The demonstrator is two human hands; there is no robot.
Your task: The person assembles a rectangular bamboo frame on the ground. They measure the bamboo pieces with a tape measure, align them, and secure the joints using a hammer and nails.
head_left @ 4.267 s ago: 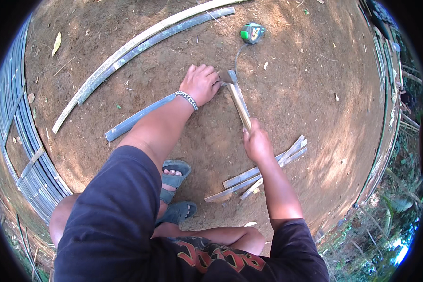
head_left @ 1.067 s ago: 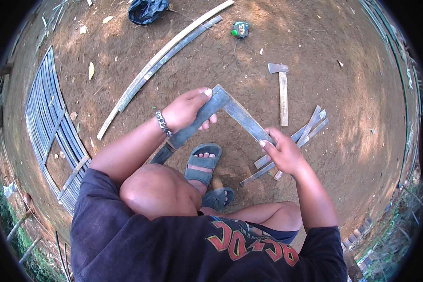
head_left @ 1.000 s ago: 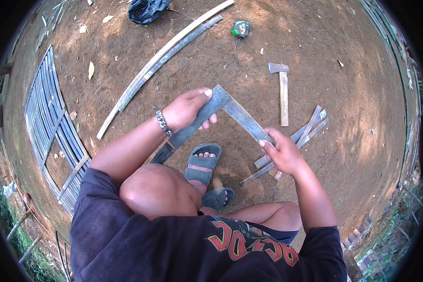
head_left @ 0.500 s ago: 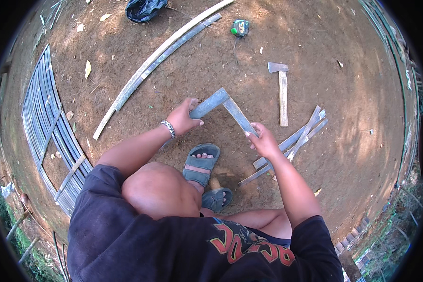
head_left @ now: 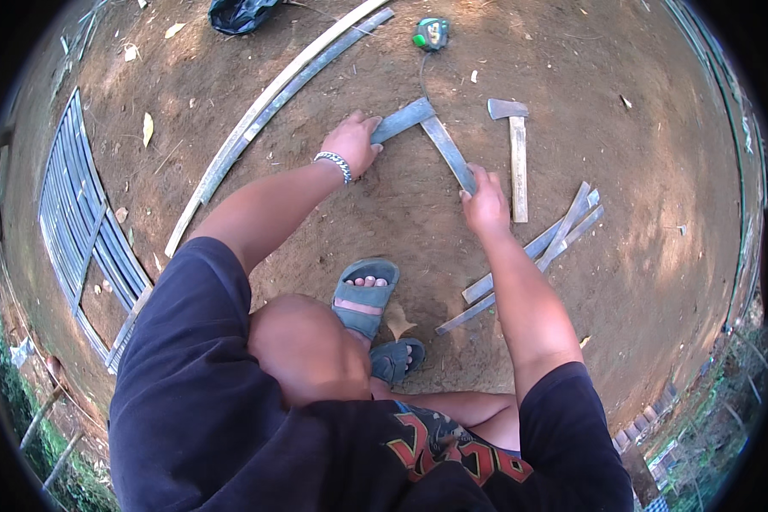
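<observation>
left hand (head_left: 352, 145) curled over grey strip (head_left: 401, 120), palm hiding its near end | right hand (head_left: 485, 201) gripping second strip (head_left: 449, 152), lower end covered | strips meeting in a peak on dirt ground (head_left: 657, 171) | green tape measure (head_left: 431, 33) beyond, markings unreadable

On the bare ground (head_left: 657, 256) before us, our left hand (head_left: 352, 147) and right hand (head_left: 485, 203) each rest on one of two bamboo strips (head_left: 448, 149) meeting at a peak. A hatchet (head_left: 515, 154) lies just right of them, loose slats (head_left: 538, 252) nearer right. Long poles (head_left: 269, 98) stretch to the left, a tape measure (head_left: 431, 34) beyond.
</observation>
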